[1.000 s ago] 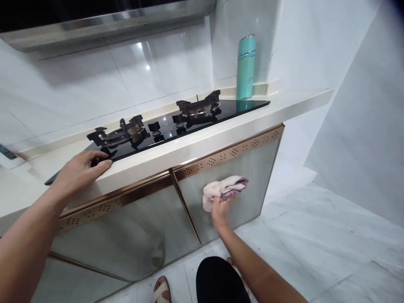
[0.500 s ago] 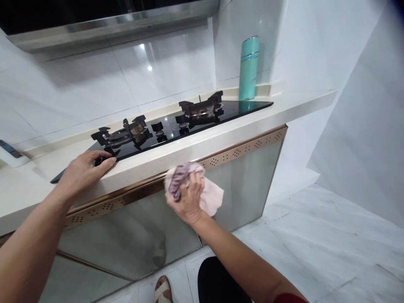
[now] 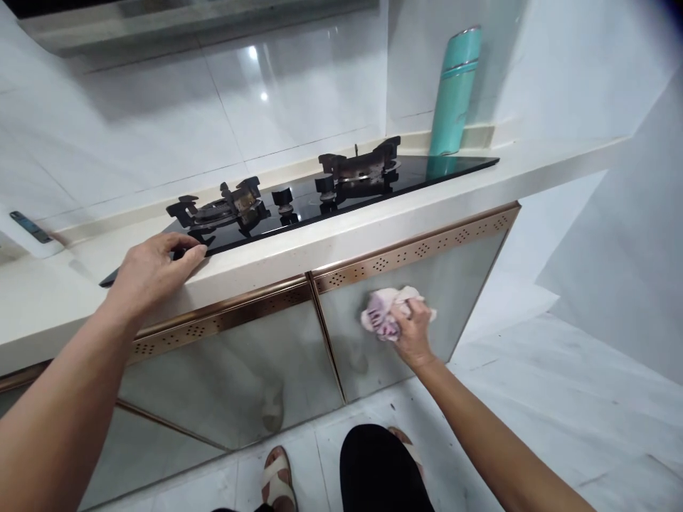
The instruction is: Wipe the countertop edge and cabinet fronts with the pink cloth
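My right hand (image 3: pixel 415 334) is closed on a crumpled pale pink cloth (image 3: pixel 385 313) with a purple patch. It presses the cloth against the right-hand glass cabinet door (image 3: pixel 453 284), below the door's perforated copper-coloured strip (image 3: pixel 405 254). My left hand (image 3: pixel 154 274) rests at the counter's front edge (image 3: pixel 256 269), by the near left part of the black gas cooktop (image 3: pixel 304 220). Its thumb lies apart from the bent fingers and it holds nothing; some fingertips are hidden.
A turquoise flask (image 3: pixel 456 92) stands at the cooktop's right end. Two burners with black pan supports (image 3: pixel 360 167) and black knobs (image 3: pixel 282 199) rise from the glass. A white device (image 3: pixel 32 235) sits at the far left. The range hood (image 3: pixel 160 25) hangs above.
My right hand has moved the cloth right and slightly down, from the top strip near the door gap onto the right door's glass. My left hand stays at the counter edge. The view has shifted.
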A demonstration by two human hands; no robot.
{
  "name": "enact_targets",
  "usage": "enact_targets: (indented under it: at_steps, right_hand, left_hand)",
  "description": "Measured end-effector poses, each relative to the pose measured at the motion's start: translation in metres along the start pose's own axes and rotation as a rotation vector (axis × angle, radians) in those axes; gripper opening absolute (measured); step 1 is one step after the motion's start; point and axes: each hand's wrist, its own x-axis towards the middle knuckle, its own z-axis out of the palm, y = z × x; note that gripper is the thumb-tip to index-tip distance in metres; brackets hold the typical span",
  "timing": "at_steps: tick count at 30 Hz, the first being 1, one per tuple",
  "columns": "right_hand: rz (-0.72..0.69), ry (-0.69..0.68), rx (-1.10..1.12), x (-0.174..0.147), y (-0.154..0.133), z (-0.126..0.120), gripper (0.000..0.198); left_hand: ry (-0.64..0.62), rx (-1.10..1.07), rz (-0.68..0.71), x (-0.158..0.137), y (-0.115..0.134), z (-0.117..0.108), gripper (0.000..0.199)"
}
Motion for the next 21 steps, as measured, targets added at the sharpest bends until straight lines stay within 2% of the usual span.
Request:
enact_targets:
  at_steps: [2, 4, 7, 9, 11, 14, 17, 21]
  right_hand:
    - [0.129, 0.122, 0.071, -0.001, -0.001, -0.01, 0.046]
    - [0.165, 0.153, 0.203, 0.003, -0.019, -0.027, 0.045]
    - [-0.001, 0.107, 0.357, 0.026, -0.064, -0.068, 0.044]
    - [-0.141, 0.179, 0.372, 0.054, -0.094, -0.101, 0.044]
    - [-0.24, 0.279, 0.292, 0.09, -0.119, -0.128, 0.039]
    - [-0.259, 0.342, 0.088, 0.146, -0.143, -0.149, 0.037]
    - [-0.255, 0.213, -0.084, 0.187, -0.155, -0.146, 0.038]
    - [-0.236, -0.072, -0.215, 0.214, -0.166, -0.134, 0.039]
  left_hand:
    - [0.002, -0.008, 0.016, -0.001, 0.001, -0.001, 0.043]
    - [-0.01, -0.018, 0.02, -0.003, 0.002, -0.002, 0.043]
    - [-0.02, -0.041, 0.033, -0.006, 0.004, -0.003, 0.045]
    - [-0.007, -0.06, 0.04, -0.007, 0.004, -0.003, 0.045]
    - [0.004, -0.068, 0.034, -0.008, 0.003, -0.003, 0.044]
    - [0.001, -0.065, 0.032, -0.01, 0.001, -0.002, 0.043]
    - [-0.006, -0.06, 0.041, -0.01, -0.001, -0.002, 0.043]
    - [0.002, -0.065, 0.061, -0.011, -0.001, -0.001, 0.046]
